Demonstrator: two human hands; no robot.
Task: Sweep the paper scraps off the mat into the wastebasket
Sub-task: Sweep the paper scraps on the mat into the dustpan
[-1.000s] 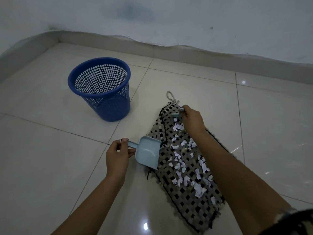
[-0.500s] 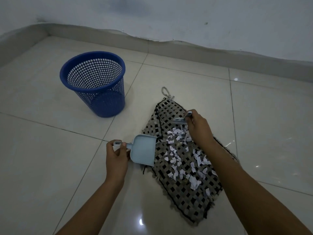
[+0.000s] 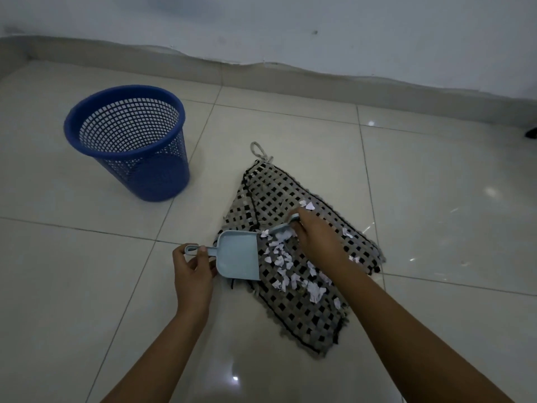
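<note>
Left hand [image 3: 193, 271]: fingers closed round the dustpan [image 3: 238, 255] handle, pan mouth against the mat's left edge.
Mat [image 3: 308, 318]: checked weave, lying askew on the tiled floor [image 3: 72, 286].
Scraps [image 3: 286, 267]: white bits, mostly mid-mat just right of the pan; a few by the mat's right edge.
Right hand [image 3: 318, 237]: over the mat, fingers gripping a small brush [image 3: 286, 225].
Wastebasket [image 3: 128, 141]: blue mesh, upright, well left of the mat's far end.
</note>
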